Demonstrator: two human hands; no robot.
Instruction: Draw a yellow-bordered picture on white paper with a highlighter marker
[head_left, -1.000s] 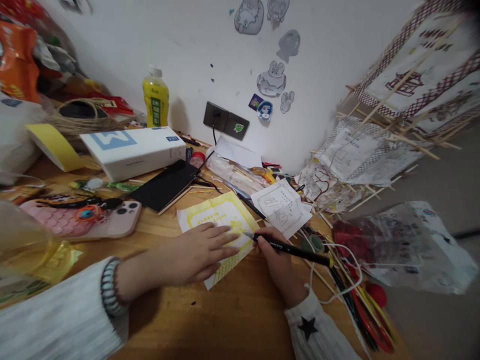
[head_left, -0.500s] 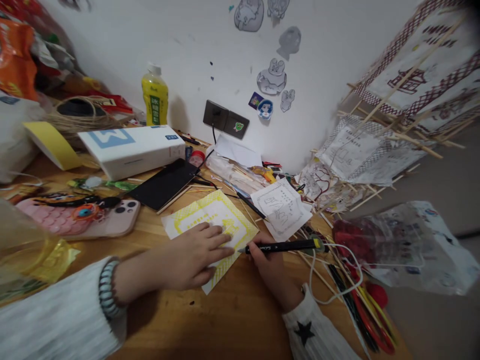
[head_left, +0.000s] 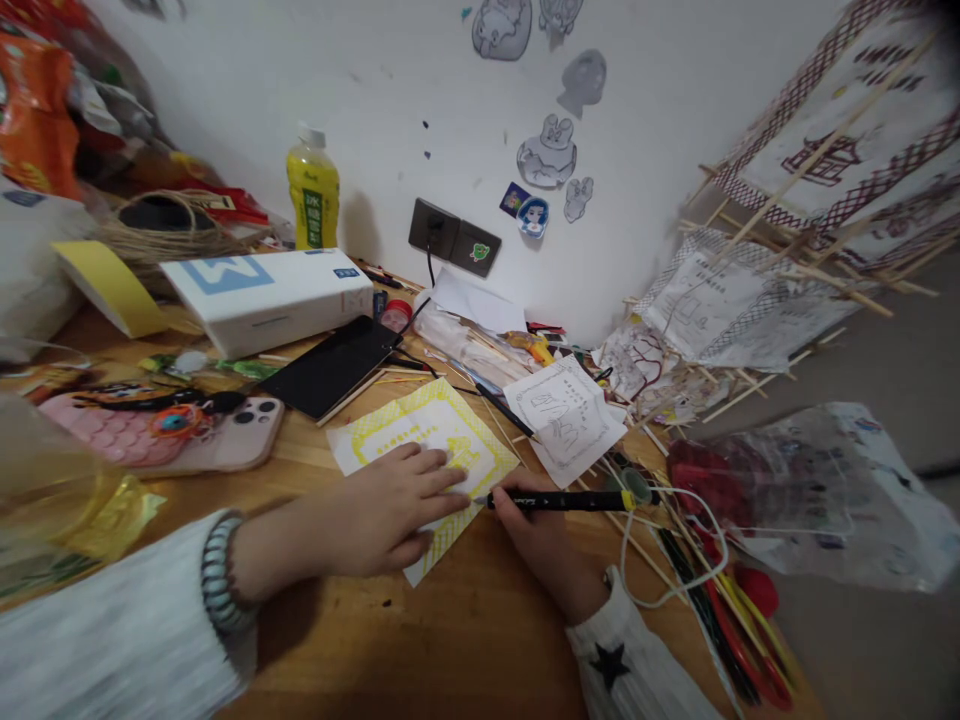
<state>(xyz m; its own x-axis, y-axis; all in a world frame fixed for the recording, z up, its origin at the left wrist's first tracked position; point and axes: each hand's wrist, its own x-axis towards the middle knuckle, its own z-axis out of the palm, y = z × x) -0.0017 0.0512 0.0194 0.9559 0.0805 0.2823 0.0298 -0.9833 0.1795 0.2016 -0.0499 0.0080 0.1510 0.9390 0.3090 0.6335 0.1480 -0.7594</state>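
Note:
A white sheet of paper [head_left: 442, 420] with a yellow hatched border and yellow drawing lies slanted on the wooden table. My left hand [head_left: 394, 505] rests flat across it, fingers spread, covering its lower left part. In my right hand [head_left: 536, 530] is a black marker pen [head_left: 570, 499] with a yellow end, held nearly level, its tip at the sheet's right edge. Just beyond that hand lies a second white sheet [head_left: 564, 420] with a grey drawing and border.
To the left are a pink phone [head_left: 251, 435], a black tablet-like slab [head_left: 330, 370], a white box [head_left: 277, 300], yellow tape [head_left: 112, 290] and a drink bottle [head_left: 313, 195]. On the right stand stick frames with paper panels [head_left: 817, 160], a plastic bag [head_left: 847, 500] and a white cable [head_left: 724, 545].
The marker's yellow end has dipped slightly, so the pen lies more level. My left hand stays in place on the paper. The whole view has shifted very slightly.

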